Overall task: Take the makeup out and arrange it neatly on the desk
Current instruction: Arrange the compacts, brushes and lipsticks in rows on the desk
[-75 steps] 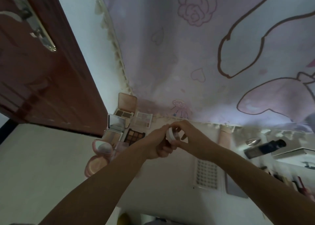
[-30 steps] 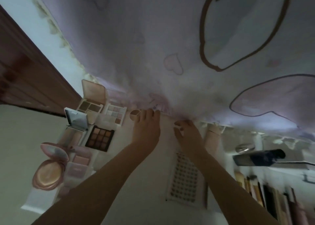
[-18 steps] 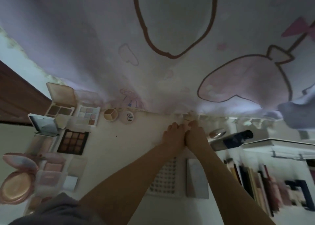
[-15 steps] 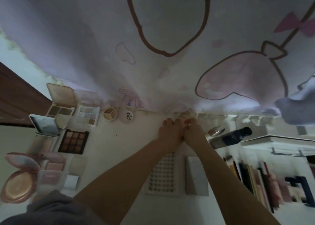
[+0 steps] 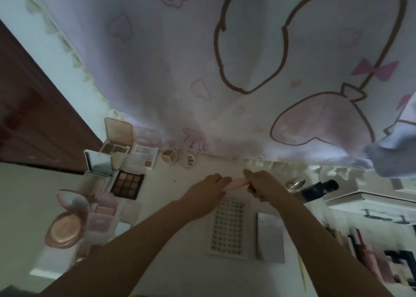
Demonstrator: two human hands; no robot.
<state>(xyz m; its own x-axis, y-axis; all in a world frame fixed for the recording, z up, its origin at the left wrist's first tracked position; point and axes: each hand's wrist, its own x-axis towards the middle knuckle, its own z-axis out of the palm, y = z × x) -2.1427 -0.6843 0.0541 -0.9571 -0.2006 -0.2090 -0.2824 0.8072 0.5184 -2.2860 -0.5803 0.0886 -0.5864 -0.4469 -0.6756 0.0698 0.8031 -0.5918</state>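
Note:
A pale pink tube (image 5: 236,183) lies level above the white desk (image 5: 180,218), held between both hands. My left hand (image 5: 208,188) pinches its left end and my right hand (image 5: 262,185) grips its right end. Open makeup is laid out at the left: a dark eyeshadow palette (image 5: 127,184), a pastel palette (image 5: 145,156), a brown duo compact (image 5: 114,148), a round three-colour pot (image 5: 169,158) with its lid (image 5: 189,161) beside it, and a round pink compact (image 5: 64,231).
A card of small studs (image 5: 227,227) and a grey flat case (image 5: 269,238) lie below my hands. A dark bottle (image 5: 319,189) and a silver piece (image 5: 294,183) lie right, beside a rack of brushes and tubes (image 5: 369,249). A printed curtain (image 5: 225,71) hangs behind; a brown door (image 5: 33,116) stands left.
The round pot and its lid, held in both hands earlier, now sit on the desk at the left. Both hands moved right to the curtain's foot and came back holding the pink tube.

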